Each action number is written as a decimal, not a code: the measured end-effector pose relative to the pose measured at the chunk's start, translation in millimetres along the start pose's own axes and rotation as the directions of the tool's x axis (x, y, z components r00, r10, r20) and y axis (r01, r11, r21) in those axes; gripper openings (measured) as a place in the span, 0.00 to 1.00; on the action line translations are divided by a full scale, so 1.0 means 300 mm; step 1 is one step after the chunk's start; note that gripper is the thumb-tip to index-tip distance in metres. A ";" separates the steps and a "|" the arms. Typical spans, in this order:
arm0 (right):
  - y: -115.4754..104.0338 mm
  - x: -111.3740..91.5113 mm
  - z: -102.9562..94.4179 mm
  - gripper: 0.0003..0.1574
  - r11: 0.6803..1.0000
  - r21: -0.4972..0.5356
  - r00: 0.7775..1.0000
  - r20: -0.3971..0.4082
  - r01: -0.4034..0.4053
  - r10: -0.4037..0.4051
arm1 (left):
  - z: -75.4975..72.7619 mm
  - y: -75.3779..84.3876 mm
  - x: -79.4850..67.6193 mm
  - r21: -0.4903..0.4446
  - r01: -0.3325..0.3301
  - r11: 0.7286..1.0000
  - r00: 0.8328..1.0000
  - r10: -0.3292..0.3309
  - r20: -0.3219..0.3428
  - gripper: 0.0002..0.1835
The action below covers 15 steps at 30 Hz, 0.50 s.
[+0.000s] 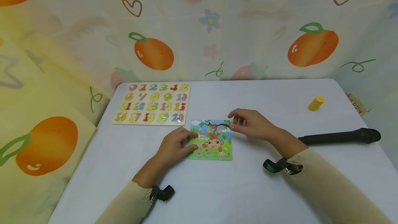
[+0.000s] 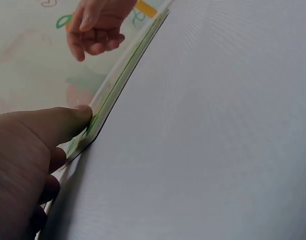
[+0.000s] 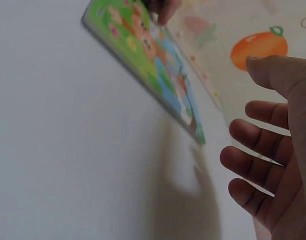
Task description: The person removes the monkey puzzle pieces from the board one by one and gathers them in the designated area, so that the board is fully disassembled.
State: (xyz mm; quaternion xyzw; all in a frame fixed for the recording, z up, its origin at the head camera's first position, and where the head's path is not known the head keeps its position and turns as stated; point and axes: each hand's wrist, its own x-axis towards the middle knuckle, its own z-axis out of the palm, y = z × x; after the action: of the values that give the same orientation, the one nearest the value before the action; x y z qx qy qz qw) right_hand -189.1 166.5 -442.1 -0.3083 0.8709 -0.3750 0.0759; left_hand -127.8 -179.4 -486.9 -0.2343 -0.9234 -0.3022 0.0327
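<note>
A square jigsaw puzzle [image 1: 214, 144] with a monkey hanging from a branch lies flat on the white table. My left hand [image 1: 175, 146] rests at its left side, thumb and index finger touching the picture. In the left wrist view, the thumb [image 2: 75, 120] lies over the puzzle's edge, and the remaining fingers are partly hidden. Beside the upper right corner, my right hand [image 1: 253, 123] hovers with loosely bent fingers and holds nothing. The right wrist view shows a gap between this hand [image 3: 293, 145] and the puzzle [image 3: 143, 45].
A number board [image 1: 152, 104] with colourful numerals sits at the back left. At the right stand a yellow cylinder [image 1: 316, 103] and, lying partly behind the right wrist, a black microphone-shaped object [image 1: 345, 136]. A patterned cloth [image 1: 239, 51] hangs behind the table.
</note>
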 end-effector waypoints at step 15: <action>-0.101 0.192 0.183 0.22 0.995 0.086 0.997 0.061 -0.060 0.055 | 0.006 -0.027 0.000 0.028 -0.067 0.997 0.998 0.068 -0.003 0.18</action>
State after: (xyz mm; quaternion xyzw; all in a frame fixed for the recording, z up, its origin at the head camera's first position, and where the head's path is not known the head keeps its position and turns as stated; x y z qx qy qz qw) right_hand -200.6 82.9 -454.1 -0.2904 0.8596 -0.4012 0.1256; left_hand -131.3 -184.3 -492.9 -0.2644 -0.9190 -0.2884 0.0477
